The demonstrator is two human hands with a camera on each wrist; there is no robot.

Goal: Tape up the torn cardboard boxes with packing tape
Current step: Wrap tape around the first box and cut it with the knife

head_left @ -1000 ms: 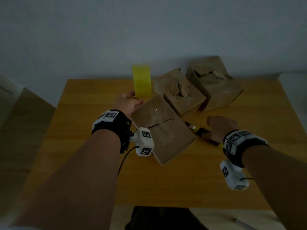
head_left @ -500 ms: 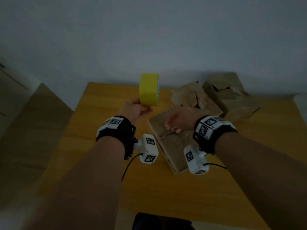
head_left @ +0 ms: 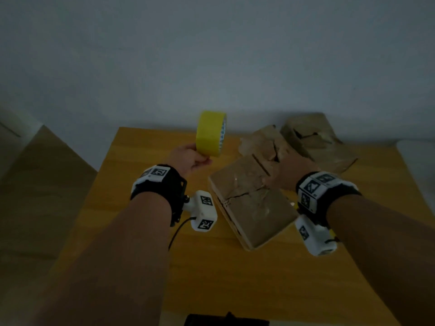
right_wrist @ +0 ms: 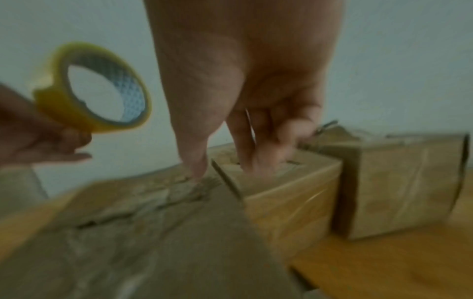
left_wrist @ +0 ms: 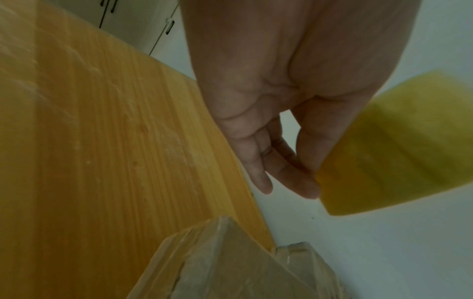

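Note:
My left hand (head_left: 204, 160) holds a yellow roll of packing tape (head_left: 211, 134) upright in the air, pinched at its lower rim, left of the boxes; the roll (right_wrist: 97, 89) shows its hollow core in the right wrist view. Three torn brown cardboard boxes sit on the wooden table (head_left: 131, 208): a near box (head_left: 253, 208) with a jagged crack across its top, a middle box (head_left: 261, 142) and a far box (head_left: 315, 137). My right hand (head_left: 279, 169) reaches over the near box's far end. Its thumb (right_wrist: 194, 161) touches the near box (right_wrist: 153, 232), and its straight fingers (right_wrist: 261, 153) touch the middle box's torn top (right_wrist: 294, 192).
A pale wall runs right behind the table's far edge. A dark object (head_left: 226, 318) sits beyond the front edge. Cabinet doors (left_wrist: 133, 22) stand past the table's left side. Bare tabletop (head_left: 211, 278) lies in front of the near box.
My right hand left the table to the right of the near box, swung over that box and now rests at its far end by the middle box. The tape roll rose slightly.

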